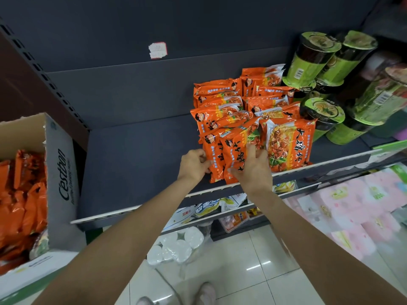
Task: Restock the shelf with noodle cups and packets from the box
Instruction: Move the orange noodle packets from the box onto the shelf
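My left hand (pixel 195 165) and right hand (pixel 253 167) grip orange noodle packets (pixel 233 155) at the shelf (pixel 136 155) front edge; next, probably more from the box (pixel 59 164).

a small shop aisle: dark metal shelf (pixel 136 150) with a price-tag rail, rows of orange noodle packets (pixel 246 119), green noodle cups (pixel 319 56), pink tissue packs (pixel 352 208) and a stock box (pixel 59 164) alongside.
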Tool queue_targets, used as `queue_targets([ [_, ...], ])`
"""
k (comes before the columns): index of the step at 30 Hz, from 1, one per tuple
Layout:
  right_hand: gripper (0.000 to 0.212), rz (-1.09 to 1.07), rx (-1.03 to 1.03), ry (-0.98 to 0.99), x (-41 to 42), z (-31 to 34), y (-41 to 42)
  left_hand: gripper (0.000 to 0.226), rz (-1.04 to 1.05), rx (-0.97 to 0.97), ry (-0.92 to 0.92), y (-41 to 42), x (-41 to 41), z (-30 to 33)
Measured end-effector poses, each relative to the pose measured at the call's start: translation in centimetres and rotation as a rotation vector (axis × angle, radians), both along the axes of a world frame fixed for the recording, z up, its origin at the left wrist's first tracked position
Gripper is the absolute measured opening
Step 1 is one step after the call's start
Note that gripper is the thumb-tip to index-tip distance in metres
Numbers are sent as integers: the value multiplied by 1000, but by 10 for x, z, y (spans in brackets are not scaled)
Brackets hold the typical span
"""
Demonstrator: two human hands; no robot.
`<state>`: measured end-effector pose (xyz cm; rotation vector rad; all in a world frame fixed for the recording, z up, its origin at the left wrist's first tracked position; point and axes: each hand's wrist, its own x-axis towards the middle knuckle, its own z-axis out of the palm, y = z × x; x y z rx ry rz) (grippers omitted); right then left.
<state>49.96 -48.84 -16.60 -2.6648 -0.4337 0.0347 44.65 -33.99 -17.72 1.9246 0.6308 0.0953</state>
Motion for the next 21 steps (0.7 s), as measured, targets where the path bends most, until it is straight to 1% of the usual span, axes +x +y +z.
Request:
queue_targets([
  [2,85,35,43,-113,-1,6,3,2,-34,56,22,-1,-3,-2],
  [3,92,57,66,-138,0,9,6,8,-36,97,6,-1,-3,-1],
  [5,103,88,56,-104,4,14,10,25,0,159,-69,-3,-2,4],
  [6,102,96,32,-75,6,16,11,35,37,155,-128,-3,-1,8],
  [8,91,99,-3,-42,8,19,12,57,92,106,-258,-3,-3,13],
  [9,85,97,-10,-33,8,19,12,64,98,93,-307,-2,-3,14],
  [10,82,93,-11,-21,8,19,13,66,95,96,-336,0,-3,15],
  [11,79,86,-9,-9,7,19,13,63,86,108,-341,2,-3,15],
  [15,74,58,3,2,2,16,17,31,57,115,-291,12,3,17],
  [18,72,46,-8,25,-4,15,21,24,35,97,-270,17,4,19],
  [21,70,31,-19,25,-6,15,24,22,-5,139,-234,21,8,23],
])
